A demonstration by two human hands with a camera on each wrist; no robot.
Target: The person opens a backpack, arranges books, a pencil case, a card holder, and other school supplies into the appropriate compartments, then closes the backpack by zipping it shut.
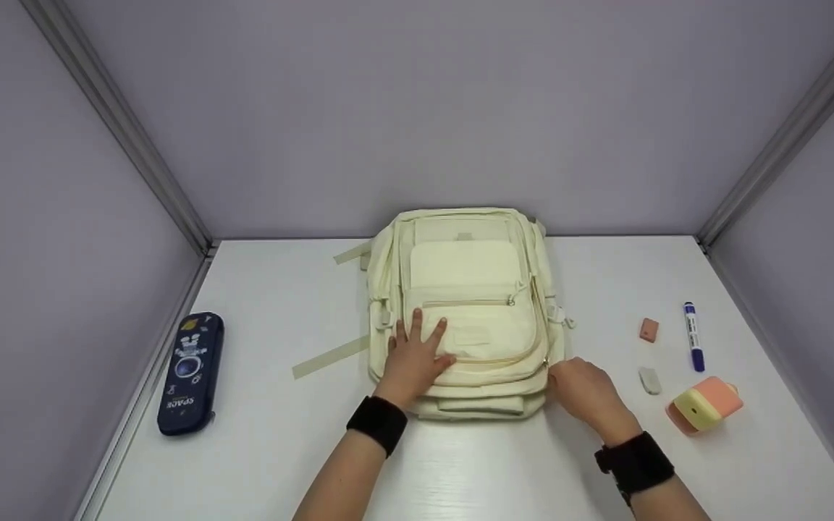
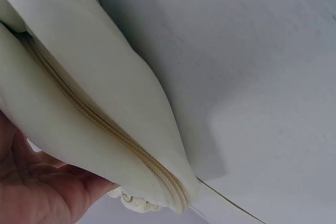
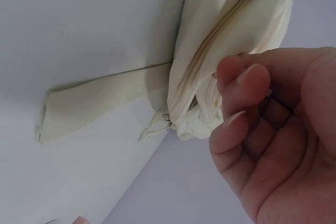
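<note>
A cream backpack [image 1: 468, 264] lies on the white table with its front pockets facing up. My left hand [image 1: 413, 365] rests on the lower left of its front pocket, fingers spread and straight. At the backpack's lower right edge, my right hand [image 1: 585, 389] has its fingers curled, and thumb and forefinger pinch at the zipper pull, which the fingertips mostly hide. In the right wrist view, the curled right hand [image 3: 278, 124] is close beside the bag's side zipper [image 3: 210, 40]. A long beige zipper [image 2: 100, 121] runs along the bag's side in the left wrist view.
A dark blue space-print pencil case [image 1: 190, 373] lies at the left. On the right are a pink eraser [image 1: 649, 330], a grey-white eraser [image 1: 649, 380], a blue-and-white marker [image 1: 693, 336] and a pink-and-yellow pencil sharpener [image 1: 703, 405]. Straps [image 1: 330, 357] stretch left from the backpack. Walls enclose the table.
</note>
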